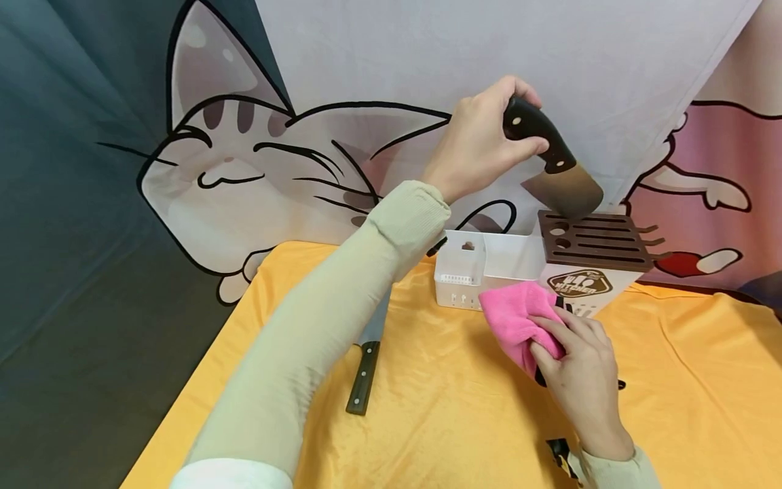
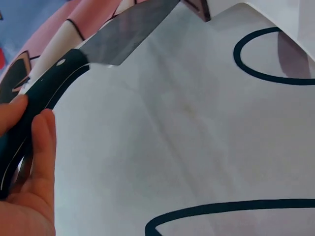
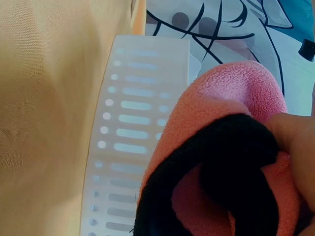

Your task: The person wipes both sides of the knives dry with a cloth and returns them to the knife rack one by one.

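My left hand (image 1: 482,139) grips a kitchen knife (image 1: 537,136) by its black riveted handle. Its broad blade (image 1: 565,190) points down, with the end just at the back of the brown slotted top of a knife rack (image 1: 592,241); whether it touches is unclear. In the left wrist view, the thumb and fingers close round the knife handle (image 2: 54,86). My right hand (image 1: 580,380) pinches a bunched pink cloth (image 1: 519,316) in front of the rack. Seen from the right wrist, the cloth (image 3: 236,81) is fluffy with a black edging.
The rack's white open bin (image 1: 513,258) has perforated walls. Hooks (image 1: 650,241) stick out on its right. Another knife (image 1: 363,380) lies on the yellow tablecloth (image 1: 440,394), partly behind my left forearm. A cat-print curtain (image 1: 379,54) hangs behind.
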{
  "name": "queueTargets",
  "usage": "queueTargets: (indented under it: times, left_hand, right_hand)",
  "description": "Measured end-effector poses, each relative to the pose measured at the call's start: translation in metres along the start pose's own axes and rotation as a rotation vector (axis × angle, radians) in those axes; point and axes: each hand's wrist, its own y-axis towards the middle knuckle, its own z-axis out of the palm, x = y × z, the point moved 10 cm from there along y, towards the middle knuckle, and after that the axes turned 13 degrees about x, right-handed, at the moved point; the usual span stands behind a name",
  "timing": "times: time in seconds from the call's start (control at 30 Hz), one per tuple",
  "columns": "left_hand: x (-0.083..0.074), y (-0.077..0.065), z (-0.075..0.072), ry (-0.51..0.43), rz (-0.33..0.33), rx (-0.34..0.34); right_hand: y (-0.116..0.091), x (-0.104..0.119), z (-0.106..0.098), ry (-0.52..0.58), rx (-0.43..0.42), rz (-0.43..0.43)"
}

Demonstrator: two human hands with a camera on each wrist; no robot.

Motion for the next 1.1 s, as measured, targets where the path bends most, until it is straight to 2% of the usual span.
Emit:
queueTargets:
  times: [0.23, 0.33, 0.6, 0.87, 1.1]
  left_hand:
    - [0.001, 0.013, 0.008, -0.075, 0.078, -0.04]
    - [0.004, 0.019, 0.016, -0.103, 0.08, -0.043]
    - [0.017, 0.028, 0.039, -0.091, -0.025, -0.032]
    - [0.019, 0.034, 0.062, -0.054, -0.061, -0.004]
    - [0.028, 0.041, 0.083, -0.063, -0.165, 0.032]
  right_hand:
    - [0.0, 0.0, -0.002, 0.004, -0.016, -0.003]
    - [-0.001, -0.001, -0.004, 0.002, -0.02, 0.003]
    - [-0.001, 0.001, 0.0, 0.003, -0.007, -0.01]
    - [0.001, 0.001, 0.003, 0.011, -0.004, -0.022]
    - [-0.001, 0.001, 0.004, 0.006, -0.01, -0.02]
